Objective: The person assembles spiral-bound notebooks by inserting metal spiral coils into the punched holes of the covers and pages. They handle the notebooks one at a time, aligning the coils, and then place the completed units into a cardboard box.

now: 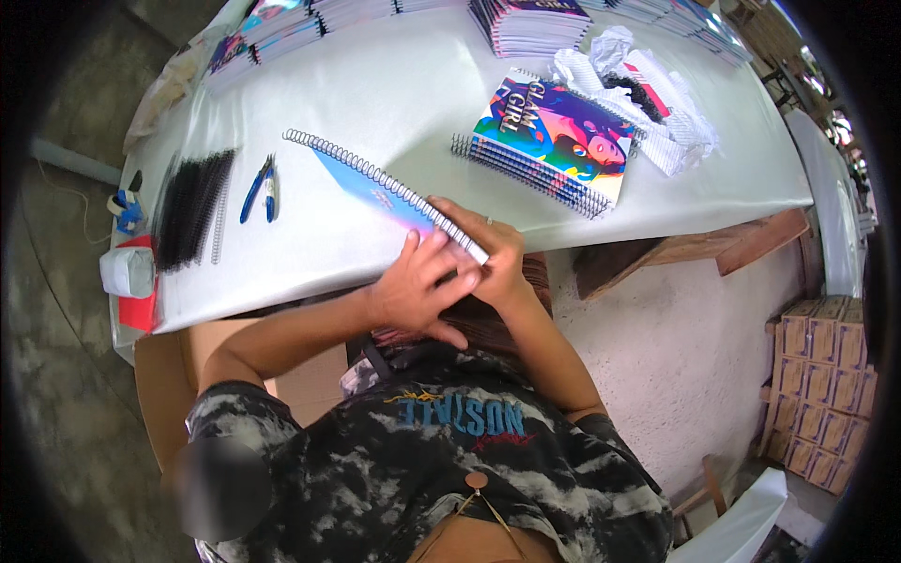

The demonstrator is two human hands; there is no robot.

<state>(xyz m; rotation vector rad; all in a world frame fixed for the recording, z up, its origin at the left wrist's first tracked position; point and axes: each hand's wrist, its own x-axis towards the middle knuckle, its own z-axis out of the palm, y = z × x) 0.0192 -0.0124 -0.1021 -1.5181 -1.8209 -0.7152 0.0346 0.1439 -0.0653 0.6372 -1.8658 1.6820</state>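
Note:
A spiral notebook (368, 199) with a blue and pink cover is tilted over the table's near edge, its wire coil running up to the far left. My right hand (497, 255) grips its near end from the right side. Fingers spread, my left hand (427, 286) lies against the near end of the cover; it is slightly blurred. A stack of spiral notebooks (554, 136) with colourful covers sits to the right. On the left lie blue-handled pliers (259, 190) and a bundle of black coils (192, 211).
Stacks of bound pages (530, 30) line the far side of the white-covered table (310, 253). Crumpled paper (693, 141) holds some black coils at right. A tape roll (125, 208) and a red item (139, 298) sit at the left edge. Boxes (821, 375) are piled lower right.

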